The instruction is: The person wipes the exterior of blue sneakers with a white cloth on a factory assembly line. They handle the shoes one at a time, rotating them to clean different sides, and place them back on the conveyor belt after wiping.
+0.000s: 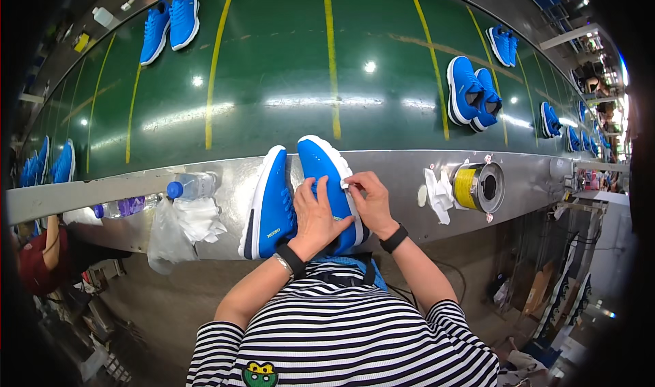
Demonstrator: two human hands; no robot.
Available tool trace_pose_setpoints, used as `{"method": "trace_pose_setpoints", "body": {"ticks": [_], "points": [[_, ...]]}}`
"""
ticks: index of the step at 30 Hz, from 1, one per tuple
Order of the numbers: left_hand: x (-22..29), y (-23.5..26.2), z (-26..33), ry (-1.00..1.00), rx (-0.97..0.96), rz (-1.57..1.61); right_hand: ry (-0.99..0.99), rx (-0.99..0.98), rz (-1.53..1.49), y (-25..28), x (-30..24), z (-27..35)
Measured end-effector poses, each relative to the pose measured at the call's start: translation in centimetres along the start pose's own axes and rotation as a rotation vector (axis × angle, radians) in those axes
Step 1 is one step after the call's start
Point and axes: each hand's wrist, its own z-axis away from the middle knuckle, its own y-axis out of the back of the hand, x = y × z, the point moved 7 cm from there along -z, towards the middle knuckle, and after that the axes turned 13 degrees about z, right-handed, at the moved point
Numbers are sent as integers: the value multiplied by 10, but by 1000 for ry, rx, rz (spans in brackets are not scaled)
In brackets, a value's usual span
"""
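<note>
Two blue sneakers with white soles lie side by side on the metal ledge, toes pointing away from me. My left hand [314, 216] grips the right sneaker [319, 156] across its upper, with thumb and fingers apart. At the outer edge of that shoe, where upper meets sole, my right hand [372, 201] pinches a small white scrap [344, 183], which looks like cloth or tissue. Just left of my left hand is the left sneaker [270, 189], which leans slightly on its side. The fingers partly cover the right sneaker's laces.
Beyond the ledge [402, 172] runs a green belt [273, 66] with yellow lines, carrying several blue sneakers [464, 90]. A round tin [477, 188] and white tissue [439, 194] sit to the right. Leftward are a blue-capped bottle [194, 186], crumpled tissue and a plastic bag [167, 233].
</note>
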Motion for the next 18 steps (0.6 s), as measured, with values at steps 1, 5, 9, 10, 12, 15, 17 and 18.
{"method": "trace_pose_setpoints", "body": {"ticks": [1, 5, 9, 10, 12, 15, 17, 18], "points": [[4, -3, -3, -11, 2, 0, 7, 6, 67, 0, 6, -5], [10, -15, -10, -34, 10, -36, 11, -27, 193, -1, 18, -34], [9, -18, -12, -7, -3, -23, 27, -37, 187, -2, 23, -46], [11, -18, -12, -5, -8, -24, 12, -28, 168, -1, 25, -42], [10, -17, -14, 3, -13, -24, -33, -74, 121, 3, 30, -21], [6, -18, -12, 6, -29, -17, -41, -104, 135, 0, 29, -23], [7, -20, -11, -22, -34, -24, 0, -91, 171, -3, 23, -39], [7, -22, -11, -12, -45, -17, 34, -86, 189, -7, 21, -53]]}}
